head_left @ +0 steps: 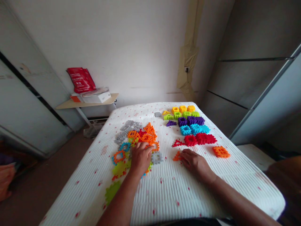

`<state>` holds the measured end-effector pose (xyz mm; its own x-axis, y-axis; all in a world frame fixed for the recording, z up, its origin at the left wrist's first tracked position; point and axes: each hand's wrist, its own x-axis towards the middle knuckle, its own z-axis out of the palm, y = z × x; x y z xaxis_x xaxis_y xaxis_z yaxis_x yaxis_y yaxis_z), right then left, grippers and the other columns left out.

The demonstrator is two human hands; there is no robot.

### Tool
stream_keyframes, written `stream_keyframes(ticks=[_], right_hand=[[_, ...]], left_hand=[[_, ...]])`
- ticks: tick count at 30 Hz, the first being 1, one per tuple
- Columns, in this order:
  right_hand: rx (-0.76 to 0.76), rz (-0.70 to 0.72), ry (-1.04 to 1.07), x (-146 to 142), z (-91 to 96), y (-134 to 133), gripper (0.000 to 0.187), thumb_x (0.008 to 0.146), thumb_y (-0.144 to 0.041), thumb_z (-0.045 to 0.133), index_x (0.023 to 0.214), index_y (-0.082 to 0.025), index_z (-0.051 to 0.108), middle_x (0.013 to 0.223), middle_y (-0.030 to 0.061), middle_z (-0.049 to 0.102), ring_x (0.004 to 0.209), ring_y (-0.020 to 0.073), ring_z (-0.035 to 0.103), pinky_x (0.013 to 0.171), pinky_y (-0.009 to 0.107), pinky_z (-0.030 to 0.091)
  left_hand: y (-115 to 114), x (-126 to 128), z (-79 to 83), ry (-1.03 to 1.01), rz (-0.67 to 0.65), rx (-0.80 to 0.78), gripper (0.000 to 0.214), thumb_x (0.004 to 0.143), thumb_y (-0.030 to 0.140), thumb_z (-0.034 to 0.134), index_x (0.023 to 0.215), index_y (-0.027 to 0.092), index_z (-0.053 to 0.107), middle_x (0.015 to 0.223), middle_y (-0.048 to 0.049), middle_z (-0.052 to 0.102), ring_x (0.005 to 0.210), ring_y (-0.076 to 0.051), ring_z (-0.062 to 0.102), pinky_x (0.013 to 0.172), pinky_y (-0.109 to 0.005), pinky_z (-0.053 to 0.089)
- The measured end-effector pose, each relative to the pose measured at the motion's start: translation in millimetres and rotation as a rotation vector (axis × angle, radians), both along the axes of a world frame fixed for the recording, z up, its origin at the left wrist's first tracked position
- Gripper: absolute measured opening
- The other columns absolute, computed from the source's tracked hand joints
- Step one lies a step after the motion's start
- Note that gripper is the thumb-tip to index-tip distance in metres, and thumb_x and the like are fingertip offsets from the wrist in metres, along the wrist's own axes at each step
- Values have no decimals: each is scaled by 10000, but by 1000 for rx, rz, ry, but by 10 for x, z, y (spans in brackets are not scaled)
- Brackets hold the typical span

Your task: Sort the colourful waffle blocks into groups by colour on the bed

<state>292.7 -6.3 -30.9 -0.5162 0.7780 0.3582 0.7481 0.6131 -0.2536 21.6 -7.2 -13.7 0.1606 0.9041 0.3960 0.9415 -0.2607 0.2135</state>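
On the left of the white quilted cover lies a loose pile of notched plastic building tiles, with orange tiles (149, 129), grey tiles (128, 128) and lime green tiles (119, 169) mixed together. My left hand (141, 158) reaches into this pile, its fingers apart over the orange tiles; the fingertips are partly hidden. Further right, my right hand (196, 163) rests low on the cover, fingers closed at a small orange triangular tile (176, 156). Just beyond it lie a red triangular tile (178, 143) and red stacks (202, 139). A square orange window tile stack (221, 152) sits to the right.
Sorted rows run back from the red ones: light blue stacks (195, 128), purple stacks (191, 121), green stacks (177, 115) and yellow stacks (183, 109). A side table (110, 97) with a red bag (81, 80) stands by the wall. Grey cabinets (249, 72) flank the right.
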Motion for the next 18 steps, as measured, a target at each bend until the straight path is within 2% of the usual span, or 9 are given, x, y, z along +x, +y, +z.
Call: stream_keyframes(ticks=[5, 9, 14, 18], right_hand=[[66, -25, 52, 47, 9, -45, 207, 901, -225, 422, 987, -179, 605, 1068, 103, 607, 880, 163, 625, 766, 268, 515], [99, 16, 83, 48, 38, -61, 200, 906, -175, 399, 943, -170, 595, 1019, 105, 616, 871, 151, 620, 761, 249, 506], [120, 41, 89, 21, 27, -42, 167, 895, -163, 414, 875, -166, 580, 933, 86, 624, 816, 140, 612, 745, 244, 494], [126, 52, 89, 27, 30, -50, 190, 908, -164, 394, 865, -162, 579, 913, 89, 624, 827, 142, 611, 745, 244, 492]], left_hand=[[-15, 84, 3, 143, 77, -43, 291, 784, 189, 510, 984, 302, 688, 1019, -74, 631, 979, -260, 500, 794, -403, 359], [-16, 103, 6, 143, 75, -44, 240, 788, 200, 501, 929, 283, 676, 985, -59, 646, 978, -260, 505, 800, -415, 332], [24, 97, -35, 141, 57, 5, 192, 805, 219, 488, 854, 256, 670, 892, -57, 662, 948, -260, 524, 881, -458, 299], [20, 71, -29, 73, 54, 45, 192, 820, 189, 453, 854, 214, 640, 887, -68, 671, 932, -258, 535, 880, -455, 309]])
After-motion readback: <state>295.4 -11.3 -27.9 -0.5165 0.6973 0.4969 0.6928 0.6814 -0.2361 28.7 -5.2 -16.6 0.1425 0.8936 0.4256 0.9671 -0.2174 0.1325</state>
